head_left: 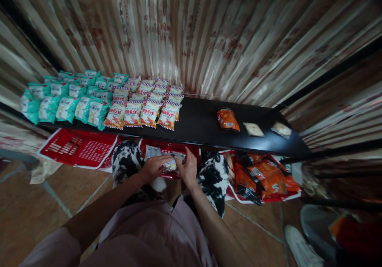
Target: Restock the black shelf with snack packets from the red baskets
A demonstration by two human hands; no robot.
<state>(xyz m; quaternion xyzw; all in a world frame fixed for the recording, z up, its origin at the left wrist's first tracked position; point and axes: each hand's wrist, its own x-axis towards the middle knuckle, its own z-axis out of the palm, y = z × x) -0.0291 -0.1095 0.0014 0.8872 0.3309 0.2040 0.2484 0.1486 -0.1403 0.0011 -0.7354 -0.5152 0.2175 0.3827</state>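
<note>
— What are the two hands doing?

— Both reach down into the middle red basket [195,152], which sits below the front edge of the black shelf [203,125]. The left hand [153,166] lies knuckles up with its fingers curled over a pale snack packet [170,164]. The right hand [188,167] meets it from the other side, fingers bent down onto the same packet. So both grip it, neither one spread flat.

— Where is that packet exactly?

— Inside the basket, near its front rim, between the person's patterned knees.

— And on the shelf?

— At the left end, rows of green packets [67,100], then red-and-white packets [143,104] just beside them. Toward the right end lie an orange packet [228,119] and two pale ones, well apart from the rows. Another basket of orange packets [265,177] stands below the right end.
</note>
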